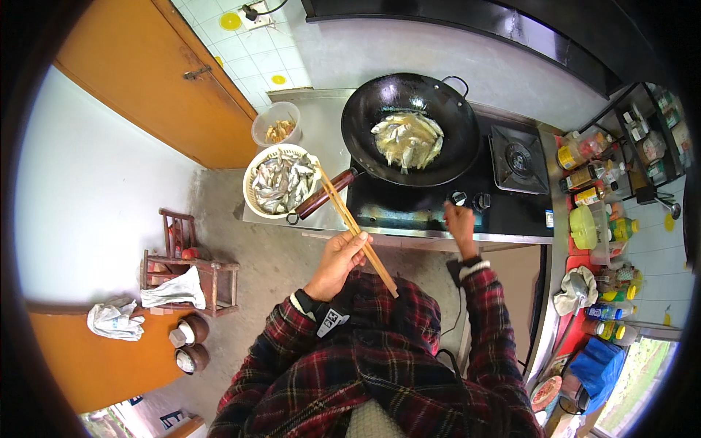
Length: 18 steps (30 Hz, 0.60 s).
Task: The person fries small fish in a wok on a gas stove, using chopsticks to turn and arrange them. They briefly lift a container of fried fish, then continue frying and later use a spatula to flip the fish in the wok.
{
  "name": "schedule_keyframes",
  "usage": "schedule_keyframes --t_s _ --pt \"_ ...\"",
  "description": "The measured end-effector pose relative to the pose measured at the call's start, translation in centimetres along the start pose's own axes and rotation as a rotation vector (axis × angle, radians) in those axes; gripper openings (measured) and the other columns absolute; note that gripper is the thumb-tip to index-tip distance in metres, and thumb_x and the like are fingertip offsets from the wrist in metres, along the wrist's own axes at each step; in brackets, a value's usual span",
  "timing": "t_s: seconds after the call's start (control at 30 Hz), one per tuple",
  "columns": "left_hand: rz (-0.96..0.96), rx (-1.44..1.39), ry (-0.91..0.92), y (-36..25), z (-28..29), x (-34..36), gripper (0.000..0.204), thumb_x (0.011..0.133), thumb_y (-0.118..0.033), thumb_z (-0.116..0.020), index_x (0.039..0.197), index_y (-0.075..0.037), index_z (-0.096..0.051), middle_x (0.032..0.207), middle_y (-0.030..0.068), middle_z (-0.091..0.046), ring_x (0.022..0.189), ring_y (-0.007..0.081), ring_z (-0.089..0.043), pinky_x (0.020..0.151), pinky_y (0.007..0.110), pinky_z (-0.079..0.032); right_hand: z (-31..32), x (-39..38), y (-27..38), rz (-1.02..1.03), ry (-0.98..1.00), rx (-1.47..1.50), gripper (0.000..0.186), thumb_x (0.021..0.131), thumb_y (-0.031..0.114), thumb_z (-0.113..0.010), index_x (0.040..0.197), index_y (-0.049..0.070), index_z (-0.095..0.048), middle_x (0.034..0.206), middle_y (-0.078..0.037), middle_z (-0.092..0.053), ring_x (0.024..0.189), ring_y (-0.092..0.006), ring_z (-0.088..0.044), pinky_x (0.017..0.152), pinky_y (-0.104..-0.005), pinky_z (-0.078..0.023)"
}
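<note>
My left hand (337, 264) is closed around a pair of long wooden chopsticks (376, 263), whose far tips reach the rim of a cream plastic basket (250, 191) of small silvery fish (283, 182). More small fish (409, 141) lie in yellowish liquid inside a black wok (361, 109) on the stove. The wok's dark red handle (326, 195) points toward the basket. At the stove's front edge, my right hand (460, 225) has its fingers curled just below a control knob (458, 198). Whether they touch the knob I cannot tell; nothing shows in them.
A clear tub (261, 131) with yellowish pieces stands behind the basket. Right of the wok is a second burner (520, 160), beside a second knob (482, 201). Bottles (580, 155) and jars line the right side. A wooden chair (208, 285) stands at left.
</note>
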<state>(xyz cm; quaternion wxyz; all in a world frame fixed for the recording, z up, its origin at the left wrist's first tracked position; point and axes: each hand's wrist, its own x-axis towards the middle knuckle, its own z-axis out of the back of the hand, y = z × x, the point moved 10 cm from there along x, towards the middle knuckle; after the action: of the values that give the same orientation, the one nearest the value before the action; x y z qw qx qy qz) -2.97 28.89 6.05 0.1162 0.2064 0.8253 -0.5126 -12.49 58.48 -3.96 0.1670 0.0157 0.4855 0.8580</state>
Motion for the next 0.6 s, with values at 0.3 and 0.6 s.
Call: schedule_keyframes --t_s 0.3,0.6 --pt "0.163 -0.226 0.175 2.6 -4.3 2.4 0.02 0.091 -0.024 -0.056 0.094 -0.004 -0.06 0.078 -0.0011 -0.056 0.069 0.0062 -0.051 0.064 0.022 -0.042 1.3 -17.8 18.7 0.723 0.092 0.188 0.049 0.064 0.0 -0.078 0.11 0.005 -0.059 0.089 -0.008 -0.058 0.075 -0.016 -0.059 0.062 -0.0245 -0.05" --pt "0.3 -0.213 0.347 5.0 -6.5 1.4 0.023 0.092 -0.027 -0.054 0.098 -0.006 -0.058 0.084 -0.0002 -0.058 0.075 0.0083 -0.054 0.069 0.024 -0.046 1.7 -18.8 20.1 0.855 -0.056 0.006 0.024 0.071 0.003 -0.073 0.094 0.005 -0.068 0.085 -0.009 -0.058 0.072 -0.0204 -0.06 0.064 -0.0291 -0.05"
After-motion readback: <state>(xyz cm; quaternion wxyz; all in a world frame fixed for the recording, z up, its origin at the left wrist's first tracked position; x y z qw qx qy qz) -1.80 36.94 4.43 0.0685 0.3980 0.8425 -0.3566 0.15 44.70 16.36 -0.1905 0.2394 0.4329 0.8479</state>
